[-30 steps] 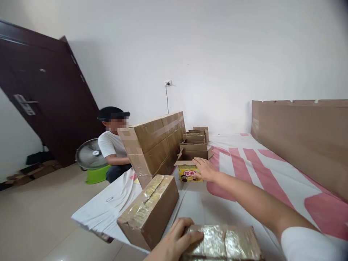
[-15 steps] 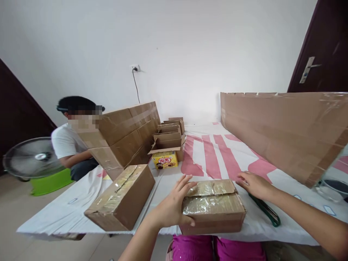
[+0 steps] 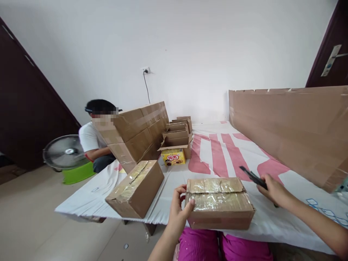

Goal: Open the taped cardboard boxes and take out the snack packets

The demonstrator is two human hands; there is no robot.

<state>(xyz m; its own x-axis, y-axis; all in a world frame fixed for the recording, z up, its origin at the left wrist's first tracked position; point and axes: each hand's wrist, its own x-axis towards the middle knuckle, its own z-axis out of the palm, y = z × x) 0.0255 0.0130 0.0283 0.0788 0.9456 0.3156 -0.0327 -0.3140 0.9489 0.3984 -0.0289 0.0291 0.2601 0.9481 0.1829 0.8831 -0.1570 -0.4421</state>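
Though tape-glossy on top, brown box (image 3: 220,212) in grip of left fingers (image 3: 190,206), dark tool (image 3: 251,175) tight in right fingers (image 3: 272,186).

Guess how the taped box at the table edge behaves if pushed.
Probably stiff: the box shows square edges under the left hand. Glossy tape covers its top, so likely slippery there. Low and flat, it should slide on the cloth rather than tip.

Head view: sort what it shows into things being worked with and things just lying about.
In hand:
taped box, held at its left end by the left hand
dark tool, held in the right hand

Lying about:
sealed carton
yellow snack box
stacked cartons
open small boxes
cardboard sheet
fan
seated person
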